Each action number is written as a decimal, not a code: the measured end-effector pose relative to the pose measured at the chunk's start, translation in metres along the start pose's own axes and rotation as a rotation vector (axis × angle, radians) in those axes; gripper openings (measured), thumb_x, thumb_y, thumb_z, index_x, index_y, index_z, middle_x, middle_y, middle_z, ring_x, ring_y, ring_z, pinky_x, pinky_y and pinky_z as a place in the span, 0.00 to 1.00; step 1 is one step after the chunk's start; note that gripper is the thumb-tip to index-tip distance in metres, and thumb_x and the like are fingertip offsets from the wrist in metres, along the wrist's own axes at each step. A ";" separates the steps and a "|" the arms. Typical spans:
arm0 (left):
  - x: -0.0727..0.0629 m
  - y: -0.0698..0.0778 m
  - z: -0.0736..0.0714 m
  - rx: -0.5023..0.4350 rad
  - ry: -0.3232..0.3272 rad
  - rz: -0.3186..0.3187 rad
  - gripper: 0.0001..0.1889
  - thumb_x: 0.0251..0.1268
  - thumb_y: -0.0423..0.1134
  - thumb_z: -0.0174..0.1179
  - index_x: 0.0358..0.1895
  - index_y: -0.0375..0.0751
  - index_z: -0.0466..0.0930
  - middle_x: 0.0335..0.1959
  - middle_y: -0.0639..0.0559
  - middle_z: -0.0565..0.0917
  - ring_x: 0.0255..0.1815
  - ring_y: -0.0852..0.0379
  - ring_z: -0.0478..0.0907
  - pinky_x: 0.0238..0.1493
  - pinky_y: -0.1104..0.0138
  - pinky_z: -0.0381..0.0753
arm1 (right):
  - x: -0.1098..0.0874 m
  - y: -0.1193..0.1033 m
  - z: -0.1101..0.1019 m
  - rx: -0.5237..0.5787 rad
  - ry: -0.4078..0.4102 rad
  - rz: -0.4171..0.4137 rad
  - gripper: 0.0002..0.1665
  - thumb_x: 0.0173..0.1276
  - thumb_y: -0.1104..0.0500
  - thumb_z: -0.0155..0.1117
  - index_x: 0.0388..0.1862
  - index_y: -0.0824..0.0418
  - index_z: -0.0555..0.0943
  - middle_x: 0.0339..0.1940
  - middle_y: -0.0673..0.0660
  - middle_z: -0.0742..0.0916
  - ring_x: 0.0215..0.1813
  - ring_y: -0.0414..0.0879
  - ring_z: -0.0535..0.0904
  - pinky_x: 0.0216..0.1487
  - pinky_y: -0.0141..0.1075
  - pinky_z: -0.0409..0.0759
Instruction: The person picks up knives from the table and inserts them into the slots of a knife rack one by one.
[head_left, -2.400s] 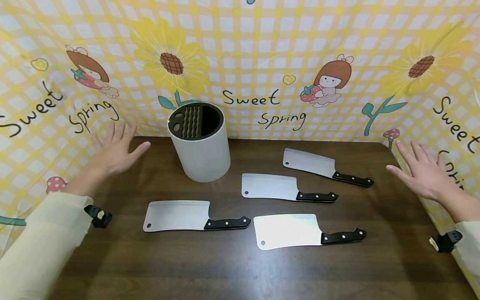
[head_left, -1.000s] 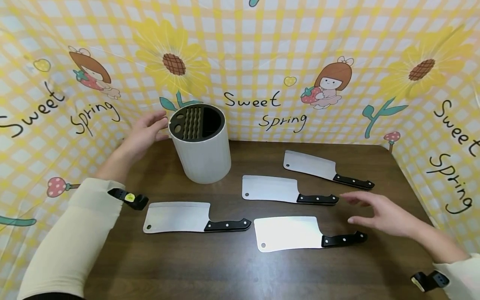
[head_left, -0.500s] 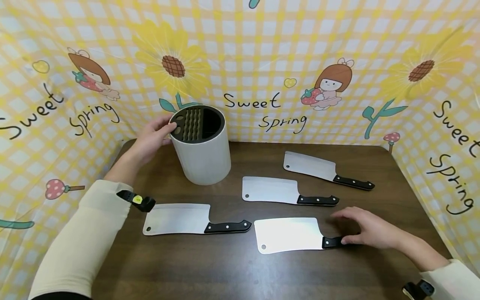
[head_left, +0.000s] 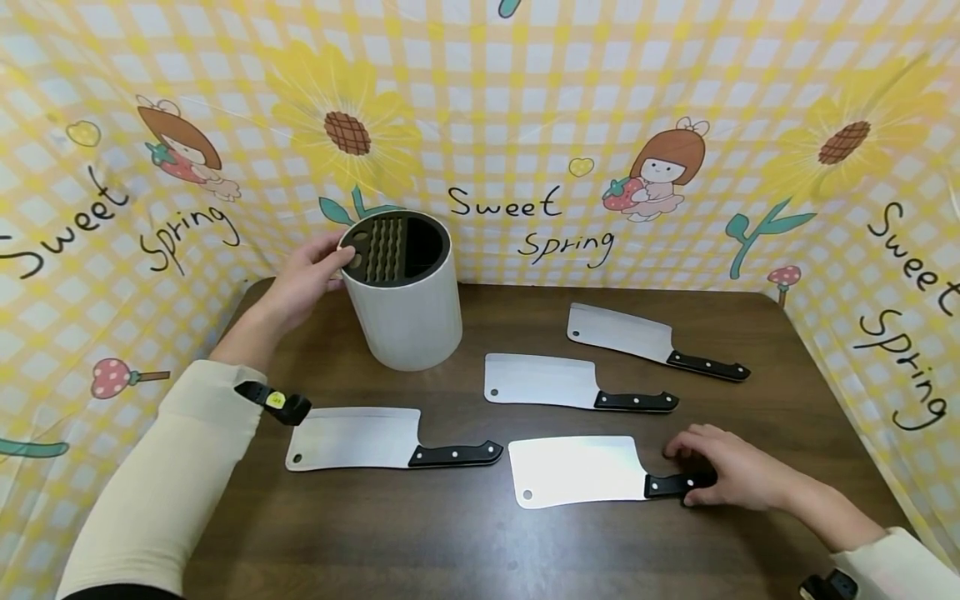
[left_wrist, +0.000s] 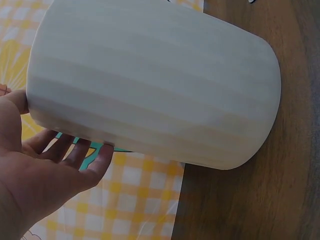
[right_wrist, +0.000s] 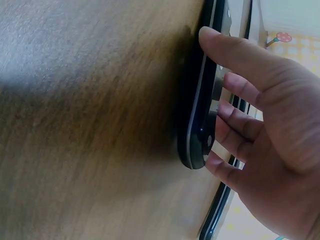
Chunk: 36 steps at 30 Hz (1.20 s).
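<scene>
Head view gives us the bright cleaver (head_left: 577, 472) flat on the table (head_left: 420, 533), nearest us on the right, with the right hand (head_left: 738, 471) at its handle (head_left: 663, 487). We judge the main danger to lie there. The hold is at the tail of the handle, so the blade's weight could make it droop or twist if lifted. The keen edge seems to face away from us, and the bent index finger sits near the heel corner; a careless slide forward could nick it. Sideways drift could also knock the left cleaver (head_left: 360, 437), whose handle ends just beside the bright blade, while raised knuckles might brush the middle cleaver (head_left: 540, 379). The far cleaver (head_left: 622, 329) lies farther from that hand.

Over at the back left, the block (head_left: 412, 325) stands upright; an uneven pull on its rim could tip it, we think.

As for pose, the left hand (head_left: 300, 283) pinches that rim, thumb over the top and fingers against the outer wall, its arm reaching past the left cleaver. The right forearm comes in low from the near right corner. Its hand curls round the handle, thumb on the near side and fingers beyond; the index stands off a little, and we cannot tell how firm the grasp is.
</scene>
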<state>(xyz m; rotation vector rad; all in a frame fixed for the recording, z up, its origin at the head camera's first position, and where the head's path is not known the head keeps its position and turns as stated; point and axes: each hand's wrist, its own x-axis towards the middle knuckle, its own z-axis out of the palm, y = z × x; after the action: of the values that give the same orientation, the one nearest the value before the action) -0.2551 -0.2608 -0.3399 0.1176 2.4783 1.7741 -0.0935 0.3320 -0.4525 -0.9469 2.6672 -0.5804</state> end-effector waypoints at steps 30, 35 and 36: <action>0.001 -0.003 -0.001 0.010 -0.007 0.007 0.30 0.82 0.52 0.49 0.79 0.44 0.61 0.67 0.48 0.70 0.60 0.61 0.70 0.52 0.71 0.78 | -0.009 0.000 -0.012 0.206 0.175 -0.068 0.20 0.57 0.61 0.81 0.42 0.47 0.80 0.35 0.39 0.82 0.36 0.33 0.76 0.34 0.30 0.77; 0.002 -0.004 -0.001 0.012 -0.013 0.004 0.30 0.82 0.52 0.49 0.79 0.45 0.60 0.68 0.47 0.70 0.60 0.61 0.70 0.52 0.70 0.78 | -0.018 -0.004 -0.035 0.287 0.132 -0.071 0.24 0.59 0.69 0.77 0.50 0.51 0.80 0.39 0.43 0.84 0.39 0.36 0.78 0.33 0.30 0.79; 0.002 -0.004 -0.001 0.015 -0.010 0.003 0.30 0.82 0.52 0.48 0.79 0.45 0.60 0.68 0.47 0.70 0.60 0.61 0.70 0.52 0.70 0.78 | -0.020 -0.005 -0.039 0.284 0.131 -0.072 0.25 0.59 0.70 0.77 0.51 0.51 0.80 0.40 0.43 0.84 0.39 0.36 0.78 0.33 0.30 0.79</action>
<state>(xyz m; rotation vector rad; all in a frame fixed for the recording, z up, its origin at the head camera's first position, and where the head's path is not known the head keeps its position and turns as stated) -0.2573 -0.2629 -0.3429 0.1313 2.4855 1.7523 -0.0897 0.3524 -0.4133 -0.9526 2.5739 -1.0383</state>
